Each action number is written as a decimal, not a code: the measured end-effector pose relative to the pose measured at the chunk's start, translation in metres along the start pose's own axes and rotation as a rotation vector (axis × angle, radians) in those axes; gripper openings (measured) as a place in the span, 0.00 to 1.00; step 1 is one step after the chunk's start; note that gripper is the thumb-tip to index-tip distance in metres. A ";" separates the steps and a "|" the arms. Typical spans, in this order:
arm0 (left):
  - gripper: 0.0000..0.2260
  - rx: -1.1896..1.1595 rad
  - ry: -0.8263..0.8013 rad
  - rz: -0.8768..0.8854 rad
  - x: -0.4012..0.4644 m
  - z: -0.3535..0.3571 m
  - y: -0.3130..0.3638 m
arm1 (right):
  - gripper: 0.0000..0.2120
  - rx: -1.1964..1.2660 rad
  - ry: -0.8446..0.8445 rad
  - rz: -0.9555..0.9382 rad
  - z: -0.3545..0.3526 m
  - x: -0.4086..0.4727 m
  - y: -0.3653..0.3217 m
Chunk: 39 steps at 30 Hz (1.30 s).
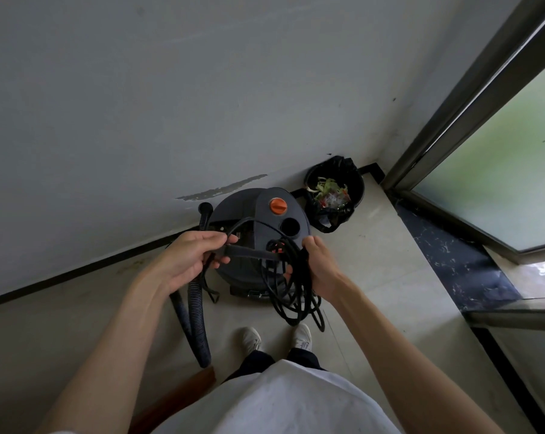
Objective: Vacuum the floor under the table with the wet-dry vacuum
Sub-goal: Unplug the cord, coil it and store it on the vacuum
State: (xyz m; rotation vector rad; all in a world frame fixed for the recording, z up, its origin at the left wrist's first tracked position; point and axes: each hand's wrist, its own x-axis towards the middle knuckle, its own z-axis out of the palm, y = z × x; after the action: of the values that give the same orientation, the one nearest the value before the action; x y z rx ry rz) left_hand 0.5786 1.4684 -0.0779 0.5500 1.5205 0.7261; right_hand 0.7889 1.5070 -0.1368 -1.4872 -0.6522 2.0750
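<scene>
A dark grey wet-dry vacuum [233, 205] with an orange knob [278, 206] stands on the floor against the wall, seen from above. Its ribbed hose [196, 321] trails down the left side onto the tiles. My left hand [191, 258] grips a flat dark strap and a strand of black power cord [291, 296] over the vacuum's top. My right hand [319, 267] holds the coiled bundle of that cord, whose loops hang down to the floor. The plug shows between my hands.
A black bin [357, 191] lined with a bag and holding food scraps stands in the corner right of the vacuum. A glass door [499, 183] with a dark marble threshold runs along the right. My feet stand just behind the vacuum; a brown wooden edge [183, 393] shows at lower left.
</scene>
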 end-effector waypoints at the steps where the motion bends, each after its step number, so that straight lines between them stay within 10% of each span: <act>1: 0.08 0.004 -0.024 -0.014 -0.001 0.000 0.000 | 0.07 -0.022 0.016 -0.014 -0.001 0.001 0.000; 24: 0.05 -0.676 -0.017 -0.096 -0.006 0.055 0.014 | 0.43 0.043 -0.011 0.063 0.007 -0.008 0.013; 39: 0.04 -0.258 0.162 -0.046 -0.001 0.060 -0.032 | 0.09 0.135 0.251 0.063 0.020 -0.004 0.000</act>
State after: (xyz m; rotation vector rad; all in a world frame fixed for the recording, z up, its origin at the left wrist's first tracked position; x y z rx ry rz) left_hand 0.6410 1.4527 -0.1007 0.2665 1.5533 0.9326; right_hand 0.7707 1.5023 -0.1284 -1.6714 -0.3666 1.8933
